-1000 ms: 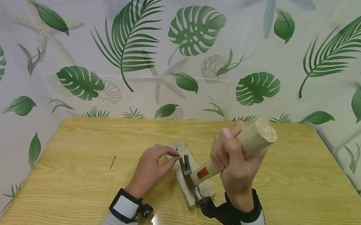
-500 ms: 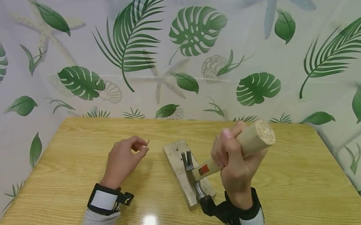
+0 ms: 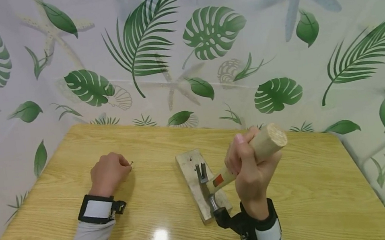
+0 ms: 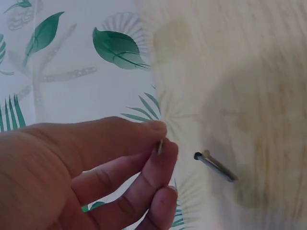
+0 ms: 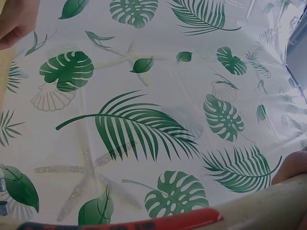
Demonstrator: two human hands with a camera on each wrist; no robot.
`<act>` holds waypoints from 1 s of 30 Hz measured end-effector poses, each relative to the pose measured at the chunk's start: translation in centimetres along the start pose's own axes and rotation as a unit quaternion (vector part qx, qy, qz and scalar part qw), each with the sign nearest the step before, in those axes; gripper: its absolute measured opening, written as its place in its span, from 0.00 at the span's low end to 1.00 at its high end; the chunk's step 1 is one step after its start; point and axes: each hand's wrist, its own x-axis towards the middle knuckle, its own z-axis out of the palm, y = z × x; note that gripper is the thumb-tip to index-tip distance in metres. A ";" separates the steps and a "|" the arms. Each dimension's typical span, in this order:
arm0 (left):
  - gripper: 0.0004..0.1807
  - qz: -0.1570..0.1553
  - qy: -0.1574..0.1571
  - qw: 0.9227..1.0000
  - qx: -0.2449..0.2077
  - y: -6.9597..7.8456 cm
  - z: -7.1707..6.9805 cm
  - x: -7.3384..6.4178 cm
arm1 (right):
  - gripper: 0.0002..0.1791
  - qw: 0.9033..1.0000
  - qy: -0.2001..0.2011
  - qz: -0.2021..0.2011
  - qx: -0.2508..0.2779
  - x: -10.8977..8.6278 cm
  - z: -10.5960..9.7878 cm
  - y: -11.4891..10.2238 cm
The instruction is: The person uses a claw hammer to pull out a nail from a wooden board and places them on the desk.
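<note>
I have the hammer (image 3: 223, 178) just below centre in the head view, between 5 and 6 o'clock: pale round wooden handle (image 3: 263, 146) rising toward 2 o'clock, a red mark (image 3: 217, 180) near the head, and a grey metal claw (image 3: 201, 173) whose two prongs point to 12. Its head lies over a pale wooden block (image 3: 186, 171) at 6 o'clock; I cannot tell if the two touch. The block is rough, with small dark spots toward its 12 o'clock end. The right hand (image 3: 254, 176), between 4 and 5 o'clock, has its fingers wrapped round the handle. The left hand (image 3: 109, 173), toward 8 o'clock over the yellowish table (image 3: 168, 216), is pinching; the left wrist view shows me a thin metal sliver (image 4: 160, 146) between thumb and fingertip. That view also gives me a grey nail (image 4: 217, 167) on the table, at 4 o'clock from those fingertips, dark head nearest them. From the head view, I get only a tiny dark shape at the fingertips and cannot say which piece it is. The right wrist view puts the handle across 6 o'clock, its red mark running into a dark stretch, before a leaf-printed cloth (image 5: 158, 81).
</note>
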 end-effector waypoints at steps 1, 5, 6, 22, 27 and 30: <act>0.09 -0.007 -0.003 1.000 0.006 -0.1 0.1 0.0 | 0.15 1.000 0.000 0.003 -0.002 0.0 0.0 0.0; 0.08 -0.022 -0.007 1.000 0.021 -0.6 0.6 0.1 | 0.15 1.000 -0.002 0.015 -0.004 -0.1 0.0 0.1; 0.08 -0.024 -0.007 0.999 0.023 -0.6 0.7 0.1 | 0.14 1.000 -0.002 0.016 -0.005 -0.2 0.0 0.1; 0.25 -0.028 0.012 0.997 0.069 -0.9 1.4 0.4 | 0.15 1.000 0.000 0.015 -0.007 0.1 -0.1 0.1; 0.22 -0.030 0.013 0.996 0.078 -0.9 1.4 0.4 | 0.17 1.000 0.002 0.018 -0.010 0.1 -0.1 0.1; 0.22 -0.026 0.022 0.996 0.084 -0.6 1.3 0.3 | 0.18 1.000 0.001 0.017 -0.012 0.1 -0.2 0.2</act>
